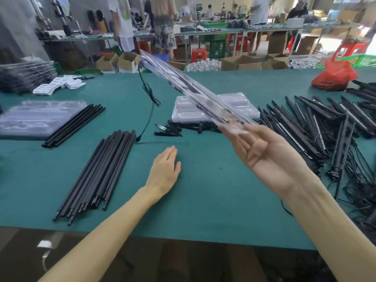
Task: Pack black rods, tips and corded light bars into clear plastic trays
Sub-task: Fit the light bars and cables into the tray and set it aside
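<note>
My right hand holds one end of a clear plastic tray, lifted and tilted in the air over the middle of the green table. Dark parts show inside the tray, and a black cord hangs from it down to the table. My left hand lies flat and open on the cloth, holding nothing. A bundle of black rods lies to its left, with a second bundle further back. Small black tips sit in a pile in front of a stack of clear trays. Corded light bars are heaped at the right.
A stack of filled trays sits at the left edge. White packets lie at the back left and a red bag at the back right. Tangled cords spill at the right. Cardboard boxes and people stand beyond the table.
</note>
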Demonstrator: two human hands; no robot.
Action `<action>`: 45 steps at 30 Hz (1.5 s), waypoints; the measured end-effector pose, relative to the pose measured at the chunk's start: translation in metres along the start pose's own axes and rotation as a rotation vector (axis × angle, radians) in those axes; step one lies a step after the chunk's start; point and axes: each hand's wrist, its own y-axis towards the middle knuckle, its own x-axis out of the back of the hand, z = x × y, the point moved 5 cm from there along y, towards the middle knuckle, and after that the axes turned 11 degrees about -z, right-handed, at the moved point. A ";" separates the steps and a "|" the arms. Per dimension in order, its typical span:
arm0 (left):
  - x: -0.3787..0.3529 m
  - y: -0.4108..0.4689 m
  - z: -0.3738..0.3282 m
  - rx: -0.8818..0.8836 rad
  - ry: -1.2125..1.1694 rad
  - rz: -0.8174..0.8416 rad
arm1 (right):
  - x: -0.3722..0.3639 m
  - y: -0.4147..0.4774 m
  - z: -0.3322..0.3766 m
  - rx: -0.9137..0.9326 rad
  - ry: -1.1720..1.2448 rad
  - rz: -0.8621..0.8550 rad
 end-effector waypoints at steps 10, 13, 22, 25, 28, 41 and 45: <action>-0.024 0.007 0.013 0.186 0.018 0.071 | -0.108 0.110 -0.024 0.025 0.029 0.159; -0.027 0.009 0.014 0.186 0.026 0.074 | -0.125 0.152 -0.038 0.020 0.070 0.154; -0.024 0.013 0.012 0.159 0.074 0.066 | -0.129 0.261 -0.124 0.036 -0.064 -0.103; -0.020 0.012 0.009 0.149 0.030 0.080 | -0.116 0.277 -0.156 -0.028 -0.062 -0.176; -0.017 0.011 0.006 0.114 0.044 0.106 | -0.096 0.280 -0.176 -0.049 -0.100 -0.238; -0.018 0.012 0.008 0.118 -0.004 0.033 | -0.072 0.308 -0.204 -0.192 -0.295 -0.309; -0.016 0.010 0.006 0.107 -0.004 0.032 | -0.072 0.316 -0.206 -0.167 -0.172 -0.318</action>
